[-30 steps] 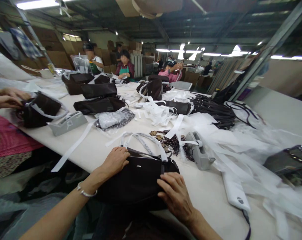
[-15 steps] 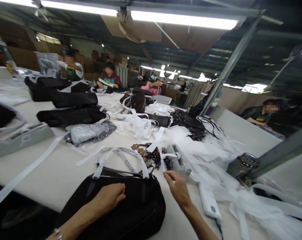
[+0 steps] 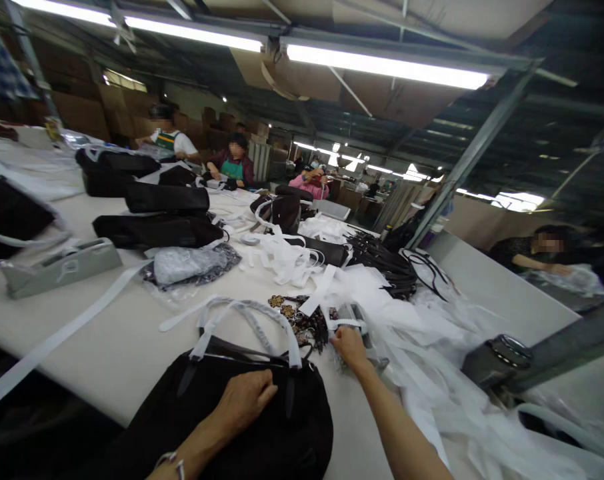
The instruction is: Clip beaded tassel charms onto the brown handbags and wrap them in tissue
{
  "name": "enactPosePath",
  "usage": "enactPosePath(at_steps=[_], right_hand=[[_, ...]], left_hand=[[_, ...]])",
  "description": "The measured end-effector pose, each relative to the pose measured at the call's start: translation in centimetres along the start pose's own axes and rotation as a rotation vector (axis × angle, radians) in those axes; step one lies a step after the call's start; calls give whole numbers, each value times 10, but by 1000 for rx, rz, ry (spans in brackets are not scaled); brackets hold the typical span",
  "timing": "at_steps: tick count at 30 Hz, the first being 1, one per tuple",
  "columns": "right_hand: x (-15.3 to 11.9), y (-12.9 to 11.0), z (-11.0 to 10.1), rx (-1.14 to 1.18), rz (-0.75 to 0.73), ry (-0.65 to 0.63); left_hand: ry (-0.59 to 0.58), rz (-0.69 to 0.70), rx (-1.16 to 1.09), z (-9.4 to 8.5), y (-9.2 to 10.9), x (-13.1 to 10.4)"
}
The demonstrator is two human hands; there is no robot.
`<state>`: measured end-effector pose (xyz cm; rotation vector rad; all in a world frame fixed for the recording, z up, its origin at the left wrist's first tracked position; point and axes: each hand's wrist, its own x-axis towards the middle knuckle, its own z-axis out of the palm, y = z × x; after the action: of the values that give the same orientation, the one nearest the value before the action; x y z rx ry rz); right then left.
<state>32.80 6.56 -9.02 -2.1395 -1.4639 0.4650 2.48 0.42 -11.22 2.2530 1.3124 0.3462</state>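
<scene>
A black handbag [image 3: 302,427] lies in front of me, its two handles [image 3: 212,328] wrapped in white and clear covering. Over the bag's front, my left hand [image 3: 247,398] is closed with its fingers curled; anything inside them is hidden. My right hand [image 3: 351,348] is closed in a pinch at the near end of a grey tape dispenser [image 3: 356,315], and what its fingertips hold is too small to make out. Beside that hand is a pile of dark beaded charms [image 3: 302,320] with flower-shaped tan pieces [image 3: 276,301].
White wrapping strips [image 3: 432,373] heap up at the right, near a dark flask [image 3: 497,360]. Further back are black straps [image 3: 387,260]. On the left are black bags [image 3: 157,230], a plastic-wrapped bundle [image 3: 197,263] and another tape dispenser [image 3: 62,267]. Several people work beyond the table.
My right hand has moved away from me to the tape dispenser. My left hand has slid slightly right over the bag. The view has tilted, so the scene sits lower and further right.
</scene>
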Motion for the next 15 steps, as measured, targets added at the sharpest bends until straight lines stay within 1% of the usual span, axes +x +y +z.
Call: enactPosePath(at_steps=[2, 4, 7, 8, 10, 12, 15], right_hand=[[-1, 3, -6, 96, 69, -53], [-5, 6, -13, 222, 137, -108], [-14, 9, -20, 432, 212, -168], [-17, 10, -22, 498, 228, -181], [-22, 10, -24, 612, 249, -201], [-29, 9, -24, 701, 252, -212], [-42, 6, -22, 791, 218, -233]], left_hand=[[17, 4, -75, -5, 0, -3], [20, 1, -213, -13, 5, -3], [3, 19, -546, -23, 24, 5], [-23, 6, -672, -24, 33, 11], [-126, -100, -906, -24, 55, 27], [-195, -162, -1010, -19, 76, 47], [-203, -236, -1124, -7, 98, 79]])
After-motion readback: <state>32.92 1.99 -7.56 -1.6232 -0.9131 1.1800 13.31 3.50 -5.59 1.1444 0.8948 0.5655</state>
